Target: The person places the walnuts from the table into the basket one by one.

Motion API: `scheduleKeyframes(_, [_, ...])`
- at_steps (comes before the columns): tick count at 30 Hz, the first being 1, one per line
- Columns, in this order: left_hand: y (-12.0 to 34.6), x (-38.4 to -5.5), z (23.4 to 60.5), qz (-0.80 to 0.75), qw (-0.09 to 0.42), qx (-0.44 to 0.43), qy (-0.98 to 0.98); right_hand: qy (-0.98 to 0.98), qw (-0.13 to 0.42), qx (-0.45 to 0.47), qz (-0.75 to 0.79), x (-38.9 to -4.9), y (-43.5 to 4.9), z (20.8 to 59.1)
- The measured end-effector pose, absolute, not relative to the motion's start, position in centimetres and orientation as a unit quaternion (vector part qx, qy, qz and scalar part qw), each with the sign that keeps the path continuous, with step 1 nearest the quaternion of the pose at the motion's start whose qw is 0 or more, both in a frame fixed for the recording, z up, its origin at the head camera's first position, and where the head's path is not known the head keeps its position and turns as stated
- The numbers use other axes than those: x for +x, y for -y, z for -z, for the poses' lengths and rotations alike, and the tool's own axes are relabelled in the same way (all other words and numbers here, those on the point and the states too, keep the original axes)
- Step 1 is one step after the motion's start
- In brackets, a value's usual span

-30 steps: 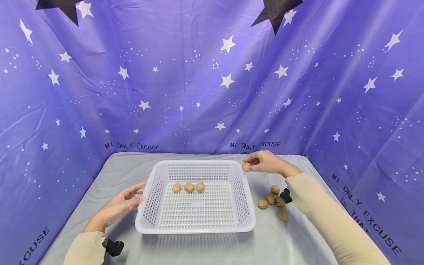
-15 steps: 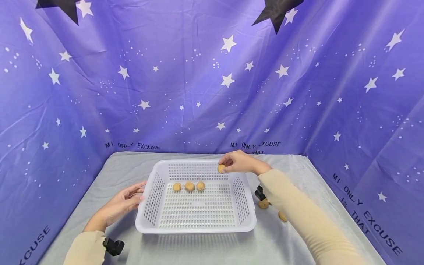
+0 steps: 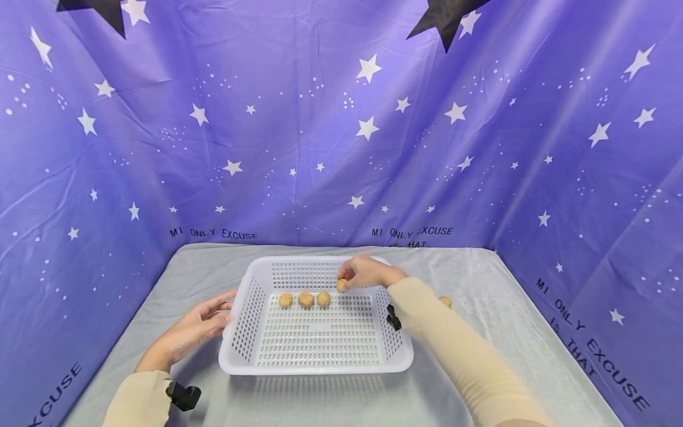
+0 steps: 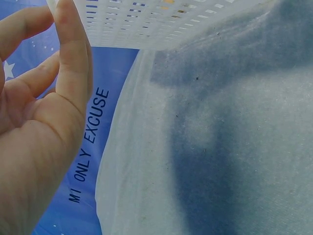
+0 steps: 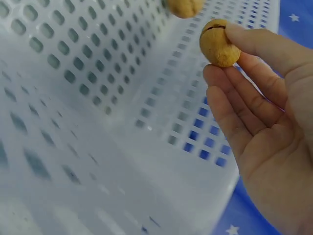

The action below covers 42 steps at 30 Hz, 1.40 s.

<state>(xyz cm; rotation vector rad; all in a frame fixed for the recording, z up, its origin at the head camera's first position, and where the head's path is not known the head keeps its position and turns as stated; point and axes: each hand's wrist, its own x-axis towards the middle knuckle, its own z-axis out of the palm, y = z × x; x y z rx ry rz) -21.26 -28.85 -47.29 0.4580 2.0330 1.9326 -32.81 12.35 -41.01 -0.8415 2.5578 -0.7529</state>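
Note:
My right hand [image 3: 368,271] pinches a walnut [image 5: 220,44] between thumb and fingers over the far right part of a white perforated plastic basket [image 3: 315,370]. Three walnuts [image 3: 306,299] lie in a row on the basket floor, left of the held one; one of them, a walnut [image 5: 186,6], shows at the top of the right wrist view. At the basket's left end my left hand [image 3: 193,326] touches the outer side of the rim with relaxed fingers. Its fingertips [image 4: 63,7] meet the white rim in the left wrist view.
Right of the basket, one walnut [image 3: 445,302] shows past the right sleeve [image 3: 453,350], which hides that part of the table. A pale grey cloth [image 3: 288,406] covers the table. Purple star-printed curtains [image 3: 299,148] stand behind and on both sides.
My right hand has carried its walnut leftward from beyond the basket's right rim, then down inside near the row. The sleeve now covers most of the loose walnuts. My left hand stays put.

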Motion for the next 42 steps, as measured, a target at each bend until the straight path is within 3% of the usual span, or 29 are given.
scheduleKeyframes(12, [28.8, -21.2, 47.3, -0.671, 0.147, 0.141, -0.713, -0.909, 0.21, -0.244, 0.266, -32.9, -11.0, 44.1])
scheduleKeyframes(22, [28.7, -21.1, 47.2, -0.674, 0.148, 0.148, -0.709, -0.903, 0.2, -0.241, 0.293, -32.6, -11.2, 45.4])
scheduleKeyframes(42, [28.8, -21.1, 47.3, -0.675, 0.145, 0.164, -0.705, -0.902, 0.191, -0.267, 0.279, -32.3, -11.7, 42.3])
